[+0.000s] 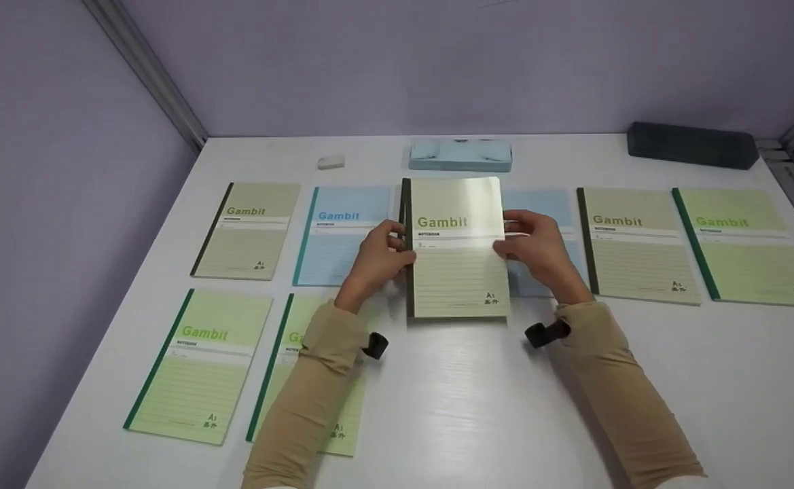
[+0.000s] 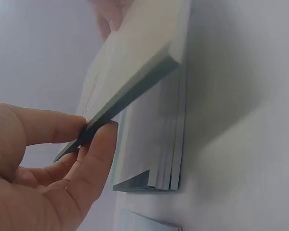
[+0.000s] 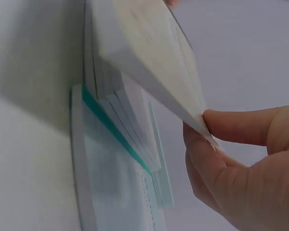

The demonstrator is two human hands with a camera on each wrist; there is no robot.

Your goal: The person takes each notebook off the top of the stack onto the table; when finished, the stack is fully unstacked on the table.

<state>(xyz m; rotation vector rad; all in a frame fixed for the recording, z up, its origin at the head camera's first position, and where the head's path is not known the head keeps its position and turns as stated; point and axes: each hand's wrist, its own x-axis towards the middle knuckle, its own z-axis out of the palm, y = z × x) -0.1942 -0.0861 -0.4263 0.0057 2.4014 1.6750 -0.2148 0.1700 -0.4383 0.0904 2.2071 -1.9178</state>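
held notebook [image 1: 458,248]: "Gambit", "NOTEBOOK", "A5" | other notebooks [image 1: 247,231]: "Gambit", "A5"

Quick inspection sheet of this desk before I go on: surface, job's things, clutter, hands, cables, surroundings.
Surface: white table, glossy.
Job's things: olive Gambit notebook held tilted over a stack of notebooks.
Clutter: seven other Gambit notebooks lying flat, among them a blue notebook and a green notebook; white eraser; light blue case; dark case.
Grippers: left hand pinches the spine edge; right hand pinches the opposite edge.
Cables: nothing seen.
Surroundings: lilac walls with metal corner rails.
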